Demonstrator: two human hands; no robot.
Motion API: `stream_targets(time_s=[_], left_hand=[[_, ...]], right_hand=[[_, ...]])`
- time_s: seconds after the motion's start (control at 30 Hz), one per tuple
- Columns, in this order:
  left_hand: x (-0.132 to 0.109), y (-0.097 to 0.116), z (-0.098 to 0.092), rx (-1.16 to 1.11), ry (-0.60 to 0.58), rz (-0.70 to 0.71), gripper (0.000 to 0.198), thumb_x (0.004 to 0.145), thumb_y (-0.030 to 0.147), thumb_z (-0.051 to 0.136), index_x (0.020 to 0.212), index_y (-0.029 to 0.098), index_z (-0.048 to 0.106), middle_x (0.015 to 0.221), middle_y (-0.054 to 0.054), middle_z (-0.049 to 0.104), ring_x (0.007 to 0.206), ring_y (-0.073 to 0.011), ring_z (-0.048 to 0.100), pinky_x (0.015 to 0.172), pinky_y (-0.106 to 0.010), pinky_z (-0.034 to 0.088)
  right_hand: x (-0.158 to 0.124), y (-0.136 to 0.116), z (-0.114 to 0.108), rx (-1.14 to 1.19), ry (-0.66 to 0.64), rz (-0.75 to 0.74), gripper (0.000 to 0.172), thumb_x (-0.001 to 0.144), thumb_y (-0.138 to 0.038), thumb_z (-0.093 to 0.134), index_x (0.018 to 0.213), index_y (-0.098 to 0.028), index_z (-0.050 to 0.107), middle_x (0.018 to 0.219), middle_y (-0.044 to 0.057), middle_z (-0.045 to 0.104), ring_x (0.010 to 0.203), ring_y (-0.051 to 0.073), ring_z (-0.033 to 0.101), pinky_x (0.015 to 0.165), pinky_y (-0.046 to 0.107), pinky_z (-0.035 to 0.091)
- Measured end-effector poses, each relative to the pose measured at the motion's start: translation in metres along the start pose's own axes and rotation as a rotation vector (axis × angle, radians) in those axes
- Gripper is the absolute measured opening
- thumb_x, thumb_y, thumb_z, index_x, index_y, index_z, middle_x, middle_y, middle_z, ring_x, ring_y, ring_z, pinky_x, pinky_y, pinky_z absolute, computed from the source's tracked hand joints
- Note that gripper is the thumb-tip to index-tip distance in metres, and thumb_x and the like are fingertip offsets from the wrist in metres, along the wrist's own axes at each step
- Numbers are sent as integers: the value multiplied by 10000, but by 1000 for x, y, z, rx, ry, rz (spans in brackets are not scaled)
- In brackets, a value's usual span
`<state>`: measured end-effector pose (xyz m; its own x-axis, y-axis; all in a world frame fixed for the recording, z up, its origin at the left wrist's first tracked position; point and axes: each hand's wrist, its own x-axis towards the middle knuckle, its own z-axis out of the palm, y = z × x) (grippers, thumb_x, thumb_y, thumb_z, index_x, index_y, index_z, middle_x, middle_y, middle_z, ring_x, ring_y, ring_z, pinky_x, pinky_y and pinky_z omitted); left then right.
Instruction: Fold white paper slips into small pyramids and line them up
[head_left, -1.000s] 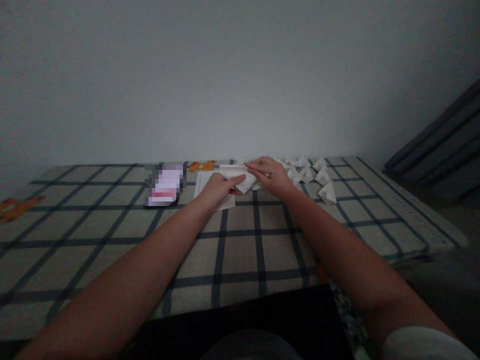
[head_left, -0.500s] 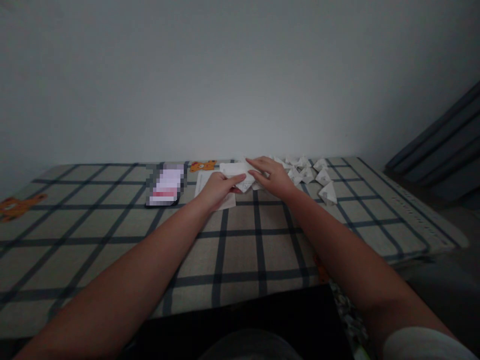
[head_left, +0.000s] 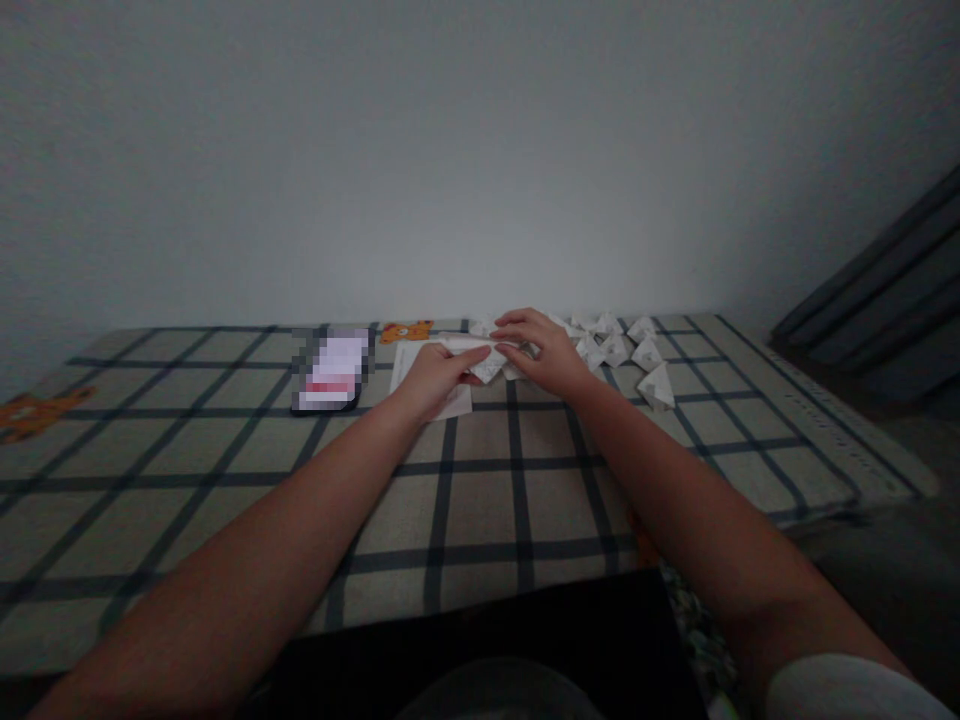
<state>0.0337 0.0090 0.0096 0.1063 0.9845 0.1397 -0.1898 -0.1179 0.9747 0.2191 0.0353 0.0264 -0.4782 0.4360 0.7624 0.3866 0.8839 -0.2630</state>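
Note:
A folded piece of white paper [head_left: 491,366] is held between my hands above the table. My left hand [head_left: 437,378] grips it from the left, thumb on top and fingers beneath. On its right side my right hand [head_left: 544,350] pinches the paper's edge, thumb and fingertips close together. Flat white sheets [head_left: 456,404] with faint print lie under and beside my left hand. Several small folded paper pieces [head_left: 615,348], pointed in shape, rest on the cloth right of my right hand. Part of that group is hidden behind the hand.
A phone [head_left: 334,370] with a lit, blurred screen lies to the left. The checked tablecloth [head_left: 480,510] has orange bear patterns. A pale wall [head_left: 480,160] rises behind the table, and a dark curtain [head_left: 885,270] hangs at the far right.
The upper part of the paper, upright and broad before, is now folded down and looks narrower. My right fingers have bent and lifted slightly; my left hand stays in place.

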Motion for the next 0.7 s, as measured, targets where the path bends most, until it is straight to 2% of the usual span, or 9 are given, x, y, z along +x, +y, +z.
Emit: stream_targets(time_s=[0.17, 0.3, 0.4, 0.53, 0.7], left_hand=[[1, -1, -1, -16, -27, 4, 384, 652, 351, 779, 955, 124, 718, 1009, -118, 719, 827, -202, 668, 694, -294, 528], [3, -4, -4, 24, -56, 7, 384, 662, 357, 774, 957, 118, 719, 991, -123, 721, 794, -194, 667, 651, -273, 520], [3, -4, -5, 42, -80, 2, 395, 670, 359, 768, 981, 121, 714, 1024, -130, 713, 811, -203, 667, 644, -275, 520], [2, -2, -4, 16, -87, -15, 392, 686, 353, 756, 1011, 139, 704, 1073, -129, 700, 837, -203, 665, 623, -254, 511], [0, 2, -3, -22, -70, -29, 394, 689, 332, 754, 1033, 151, 690, 1062, -117, 703, 819, -196, 666, 603, -241, 509]], right_hand=[[1, 0, 1, 56, 79, 35, 88, 832, -246, 617, 884, -177, 630, 998, 86, 647, 975, 174, 592, 862, 340, 478], [2, 1, 0, 75, 89, 89, 104, 822, -271, 635, 783, -178, 609, 925, 72, 650, 892, 166, 597, 771, 313, 487], [2, 2, 0, 64, 102, 62, 107, 823, -271, 644, 763, -183, 634, 863, 56, 658, 856, 161, 604, 782, 321, 485], [2, 3, 0, 24, 88, 18, 112, 849, -269, 617, 823, -198, 700, 874, 57, 675, 872, 167, 617, 816, 337, 487], [-1, 4, 0, -15, 74, -24, 231, 901, -250, 536, 1054, -248, 708, 997, 64, 666, 951, 167, 605, 847, 339, 485]])
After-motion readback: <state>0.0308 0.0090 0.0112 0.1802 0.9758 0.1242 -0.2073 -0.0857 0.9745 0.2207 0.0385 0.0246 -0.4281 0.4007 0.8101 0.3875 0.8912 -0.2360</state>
